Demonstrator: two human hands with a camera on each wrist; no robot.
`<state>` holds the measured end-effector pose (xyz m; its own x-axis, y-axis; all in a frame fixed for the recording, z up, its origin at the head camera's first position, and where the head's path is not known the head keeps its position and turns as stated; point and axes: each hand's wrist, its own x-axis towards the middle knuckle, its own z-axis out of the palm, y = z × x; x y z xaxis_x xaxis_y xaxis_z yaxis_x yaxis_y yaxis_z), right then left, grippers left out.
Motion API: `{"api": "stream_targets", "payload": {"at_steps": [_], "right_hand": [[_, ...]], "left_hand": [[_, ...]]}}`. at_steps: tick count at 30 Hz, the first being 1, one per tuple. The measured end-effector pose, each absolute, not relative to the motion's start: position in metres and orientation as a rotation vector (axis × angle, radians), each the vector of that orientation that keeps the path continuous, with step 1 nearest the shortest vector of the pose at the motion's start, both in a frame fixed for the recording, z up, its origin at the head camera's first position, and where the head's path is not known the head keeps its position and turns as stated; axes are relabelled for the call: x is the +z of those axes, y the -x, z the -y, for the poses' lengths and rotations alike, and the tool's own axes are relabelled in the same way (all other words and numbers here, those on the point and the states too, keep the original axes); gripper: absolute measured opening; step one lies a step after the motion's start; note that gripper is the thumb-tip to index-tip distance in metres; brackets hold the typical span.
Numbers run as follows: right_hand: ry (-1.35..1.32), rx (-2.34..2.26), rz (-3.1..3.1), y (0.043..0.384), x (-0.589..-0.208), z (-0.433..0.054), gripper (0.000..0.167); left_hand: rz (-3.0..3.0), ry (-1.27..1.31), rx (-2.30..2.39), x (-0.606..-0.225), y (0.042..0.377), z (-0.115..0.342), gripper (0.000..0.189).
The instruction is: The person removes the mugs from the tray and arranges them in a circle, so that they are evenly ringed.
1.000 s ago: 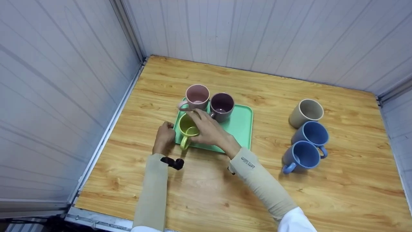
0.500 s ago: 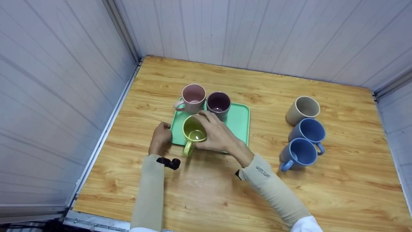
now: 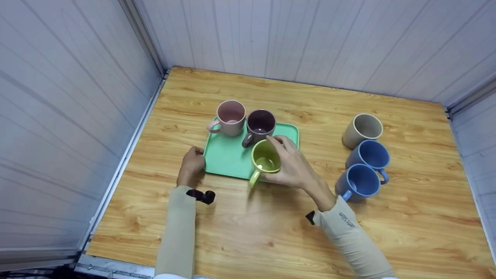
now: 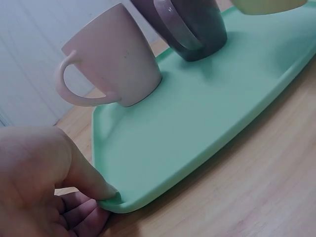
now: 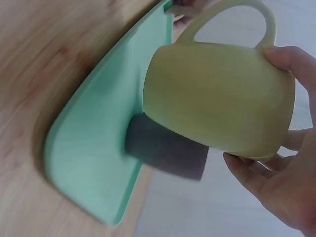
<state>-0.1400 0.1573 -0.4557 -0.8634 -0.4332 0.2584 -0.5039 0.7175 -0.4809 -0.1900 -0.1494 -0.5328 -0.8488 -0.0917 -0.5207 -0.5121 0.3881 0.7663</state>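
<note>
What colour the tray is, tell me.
The tray is light green, seen best in the left wrist view.

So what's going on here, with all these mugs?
A person is handling mugs over a green tray. Their right hand holds a yellow mug near its rim, just above the tray, while their left hand pinches the tray's near-left corner. A pink mug and a purple mug stand on the tray toward the back. Two blue mugs and a beige mug stand on the table to the right.
</note>
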Motion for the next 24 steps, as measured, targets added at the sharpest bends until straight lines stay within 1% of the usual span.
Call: {"api": "stream_targets", "payload": {"at_steps": [7,14,24], "right_hand": [[-0.569,0.917,2.832,0.135,-0.460,-0.189,0.095],[-0.387,0.911,2.858,0.128,-0.462,-0.214,0.097],[-0.184,0.811,2.963,0.121,-0.459,-0.246,0.100]], "left_hand": [[-2.262,0.519,1.451,-0.532,0.189,0.149,0.042],[-2.257,0.530,1.429,-0.531,0.190,0.150,0.043],[-2.293,0.469,1.430,-0.534,0.188,0.151,0.041]]}}
